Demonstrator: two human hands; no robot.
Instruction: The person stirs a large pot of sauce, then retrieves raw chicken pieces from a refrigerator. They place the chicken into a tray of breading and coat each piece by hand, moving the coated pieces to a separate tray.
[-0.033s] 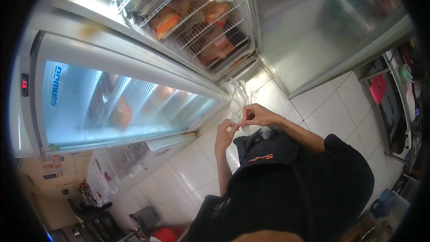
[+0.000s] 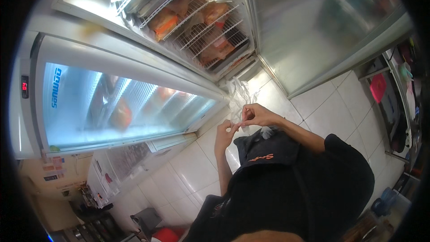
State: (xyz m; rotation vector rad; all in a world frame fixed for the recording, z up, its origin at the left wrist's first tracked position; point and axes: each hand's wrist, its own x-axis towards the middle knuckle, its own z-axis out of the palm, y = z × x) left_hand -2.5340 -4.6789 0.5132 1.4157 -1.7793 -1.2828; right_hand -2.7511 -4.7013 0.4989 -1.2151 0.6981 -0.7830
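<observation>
In front of my dark apron (image 2: 268, 152), both hands meet at a thin, whitish, see-through plastic bag (image 2: 239, 92). My left hand (image 2: 224, 135) pinches the bag's lower end between thumb and forefinger. Close above it, on the right, my right hand (image 2: 258, 116) has its fingertips pinched on the same plastic. The rest of the bag hangs crumpled beyond the fingers, over the tiled floor near the open fridge's base. I cannot make out anything inside it.
An open upright fridge (image 2: 152, 62) stands ahead with wire racks (image 2: 201, 31) of bagged orange-brown food; its glass door (image 2: 331, 31) swings out right. A second glass-door fridge (image 2: 121, 103), closed, is at left. Shelving with a pink item (image 2: 378, 88) stands far right. White tiles (image 2: 322, 107) cover the floor.
</observation>
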